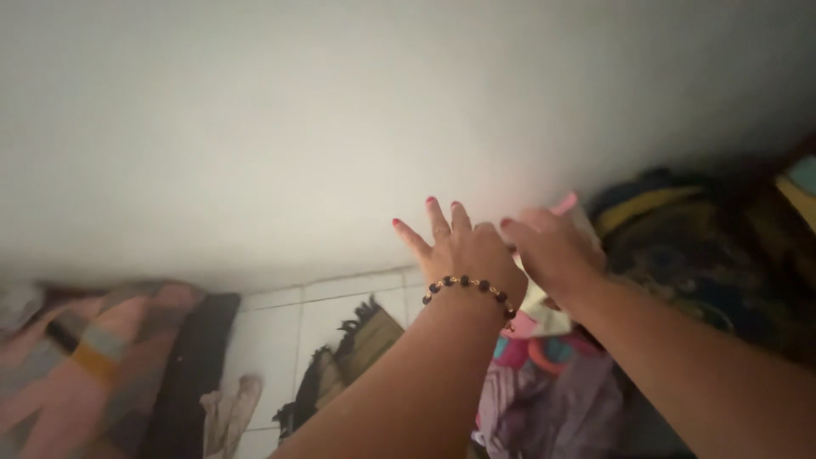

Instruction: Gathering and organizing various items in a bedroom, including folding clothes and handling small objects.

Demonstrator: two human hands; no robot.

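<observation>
Forearms fill the lower frame, both reaching up toward the pale wall. Left hand, wearing a dark bead bracelet, has fingers spread apart, flat near the wall. Right hand sits just beside it, closed on a light folded cloth (soft, pink-edged) hanging below its palm, above a heap of colourful clothes.

A soft cloth, pale with pink and yellow patches, sits right of the middle of the frame. It hangs loosely, partly hidden, with a pink edge poking up at the top.
</observation>
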